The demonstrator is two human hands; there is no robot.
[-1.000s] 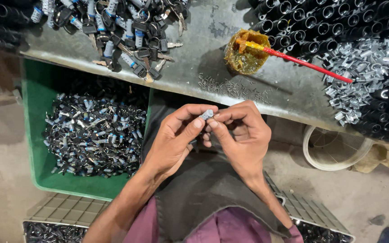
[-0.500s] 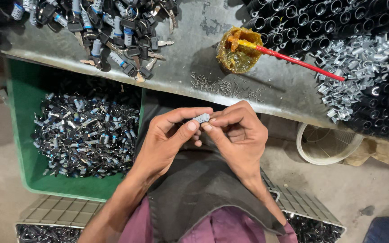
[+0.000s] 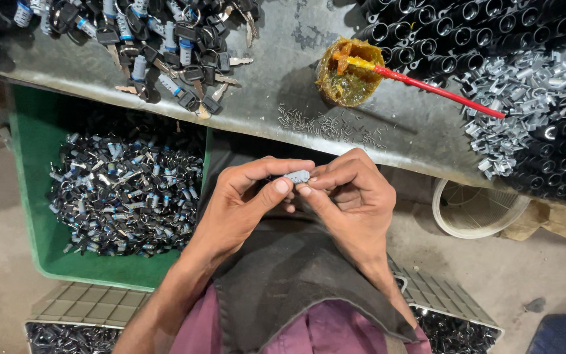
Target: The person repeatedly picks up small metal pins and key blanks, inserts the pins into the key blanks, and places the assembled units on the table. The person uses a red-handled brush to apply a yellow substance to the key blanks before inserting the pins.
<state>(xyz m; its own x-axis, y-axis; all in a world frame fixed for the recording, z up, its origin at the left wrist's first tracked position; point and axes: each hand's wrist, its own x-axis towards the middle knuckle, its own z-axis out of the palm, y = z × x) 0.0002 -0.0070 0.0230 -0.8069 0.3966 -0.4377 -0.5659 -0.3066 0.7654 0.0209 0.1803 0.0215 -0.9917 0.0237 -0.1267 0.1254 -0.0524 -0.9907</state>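
Over a dark cloth on the lap, the left hand and right hand meet, both pinching one small grey metal cylinder piece between thumbs and fingertips. Left of them sits a green plastic crate of similar parts. Beyond, on the grey metal bench, lie tiny pins, a heap of black-headed keys and a yellow grease pot with a red stick.

green crate, red stick
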